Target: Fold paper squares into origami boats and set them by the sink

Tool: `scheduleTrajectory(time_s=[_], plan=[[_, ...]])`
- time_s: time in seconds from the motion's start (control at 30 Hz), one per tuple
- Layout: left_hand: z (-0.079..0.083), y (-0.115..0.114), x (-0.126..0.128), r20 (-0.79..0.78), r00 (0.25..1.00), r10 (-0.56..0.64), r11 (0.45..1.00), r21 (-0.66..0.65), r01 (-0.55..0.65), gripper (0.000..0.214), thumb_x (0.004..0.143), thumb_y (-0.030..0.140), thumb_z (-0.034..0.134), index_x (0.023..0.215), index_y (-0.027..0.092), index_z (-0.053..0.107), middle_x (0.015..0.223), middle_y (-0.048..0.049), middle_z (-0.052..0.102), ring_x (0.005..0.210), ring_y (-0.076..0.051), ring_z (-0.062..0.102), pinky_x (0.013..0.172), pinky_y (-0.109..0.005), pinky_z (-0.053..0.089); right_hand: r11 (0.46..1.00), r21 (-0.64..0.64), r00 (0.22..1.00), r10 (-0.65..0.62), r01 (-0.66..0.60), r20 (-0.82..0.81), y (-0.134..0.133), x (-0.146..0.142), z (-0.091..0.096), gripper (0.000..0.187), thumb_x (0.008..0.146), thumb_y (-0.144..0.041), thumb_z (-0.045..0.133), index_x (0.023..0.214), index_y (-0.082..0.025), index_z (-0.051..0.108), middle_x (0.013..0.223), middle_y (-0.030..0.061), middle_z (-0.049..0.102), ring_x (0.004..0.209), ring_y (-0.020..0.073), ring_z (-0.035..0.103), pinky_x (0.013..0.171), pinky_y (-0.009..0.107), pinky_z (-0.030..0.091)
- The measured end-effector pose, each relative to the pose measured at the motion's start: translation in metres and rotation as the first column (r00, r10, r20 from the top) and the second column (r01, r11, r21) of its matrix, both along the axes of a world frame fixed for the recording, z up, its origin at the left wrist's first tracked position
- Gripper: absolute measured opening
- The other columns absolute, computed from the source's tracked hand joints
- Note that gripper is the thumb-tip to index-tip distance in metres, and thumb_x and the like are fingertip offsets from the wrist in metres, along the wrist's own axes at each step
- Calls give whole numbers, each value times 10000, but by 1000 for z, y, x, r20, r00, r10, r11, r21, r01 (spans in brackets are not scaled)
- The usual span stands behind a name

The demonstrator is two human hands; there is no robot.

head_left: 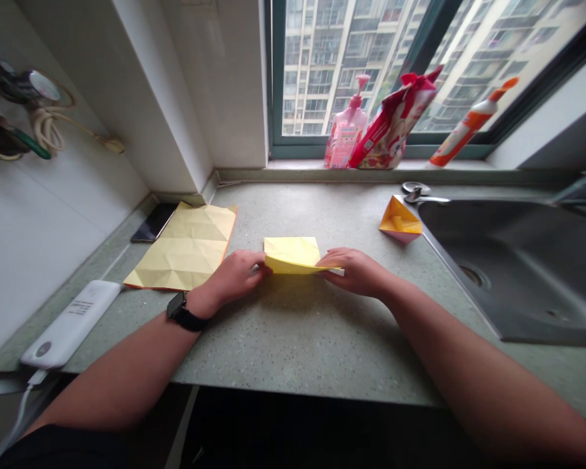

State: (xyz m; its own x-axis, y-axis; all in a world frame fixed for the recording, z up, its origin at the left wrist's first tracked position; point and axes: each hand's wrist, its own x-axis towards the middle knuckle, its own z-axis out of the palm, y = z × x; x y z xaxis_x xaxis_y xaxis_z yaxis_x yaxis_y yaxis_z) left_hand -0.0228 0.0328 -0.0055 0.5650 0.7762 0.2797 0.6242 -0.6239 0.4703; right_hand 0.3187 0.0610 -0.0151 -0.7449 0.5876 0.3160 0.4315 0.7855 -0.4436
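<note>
A folded yellow paper (293,253) lies on the grey countertop (297,326) in front of me. My left hand (237,275), with a black watch on its wrist, pinches the paper's near left corner. My right hand (355,270) pinches its near right edge, fingers closed on it. The paper's front edge is lifted slightly off the counter between the two hands.
A creased yellow sheet (188,246) lies at left, over a dark phone (153,222). A white power bank (71,322) sits at the left edge. A folded orange-yellow paper shape (399,220) rests beside the steel sink (517,260). A pink pump bottle (346,127), red bag (395,120) and orange bottle (469,124) stand on the sill.
</note>
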Motion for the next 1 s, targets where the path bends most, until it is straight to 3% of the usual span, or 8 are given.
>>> scheduleTrajectory(time_s=[0.27,0.5,0.57,0.63,0.73,0.83,0.93,1.0], plan=[[3,-2,1,44,999,24,999,-37,-22,156,1051,222,631,1073,190,783,1026,-78,828,908,-222,770,822,-356,593,995,-24,995,-96,96,15,5,6,0,181,994,-263,677,1032,-281,853,974,37,855,886,202,795,846,347,622],[6,-8,6,106,992,74,984,-167,-56,135,1032,278,673,1115,203,750,1013,-56,839,875,-221,789,756,-328,573,963,-160,975,-210,218,68,6,10,2,109,973,-307,698,962,-257,794,849,8,813,732,179,744,709,297,562],[5,-10,8,125,983,133,971,-218,-104,218,997,299,734,1189,198,710,955,-46,831,823,-216,780,728,-321,564,949,-174,965,-256,263,65,7,9,-1,146,970,-323,705,1078,-256,777,851,9,808,725,183,737,711,303,567],[2,-11,11,149,974,173,955,-266,-129,470,965,277,772,1399,185,618,900,-22,817,785,-207,767,732,-319,564,931,-177,948,-316,319,43,8,8,-6,356,965,-318,704,1316,-258,714,875,10,812,732,195,740,718,315,580],[-5,-10,14,196,961,195,948,-287,-134,872,971,237,762,1701,185,287,872,14,794,767,-191,752,761,-319,575,908,-171,922,-387,383,11,8,4,-14,673,956,-279,684,1602,-259,500,887,1,805,741,210,739,732,339,596],[-12,-8,15,191,957,216,973,-127,-194,943,982,250,767,1737,211,204,974,-15,766,858,-206,739,843,-357,599,905,-136,913,-408,403,-3,8,2,-19,775,936,-253,681,1666,-250,420,910,13,794,780,226,738,779,366,608],[-13,-9,16,121,971,205,967,131,-220,667,1017,297,744,1615,213,460,1239,-120,692,1139,-283,692,1060,-485,579,905,-88,908,-418,417,0,8,0,-20,769,916,-252,692,1647,-231,455,947,40,786,828,245,734,828,392,611],[-11,-9,19,58,987,150,964,211,-159,463,1066,299,667,1514,224,579,1359,-149,639,1282,-318,634,1154,-542,537,905,-62,907,-422,421,4,8,-2,-20,748,910,-248,694,1628,-229,484,969,49,783,858,253,732,858,409,610]])
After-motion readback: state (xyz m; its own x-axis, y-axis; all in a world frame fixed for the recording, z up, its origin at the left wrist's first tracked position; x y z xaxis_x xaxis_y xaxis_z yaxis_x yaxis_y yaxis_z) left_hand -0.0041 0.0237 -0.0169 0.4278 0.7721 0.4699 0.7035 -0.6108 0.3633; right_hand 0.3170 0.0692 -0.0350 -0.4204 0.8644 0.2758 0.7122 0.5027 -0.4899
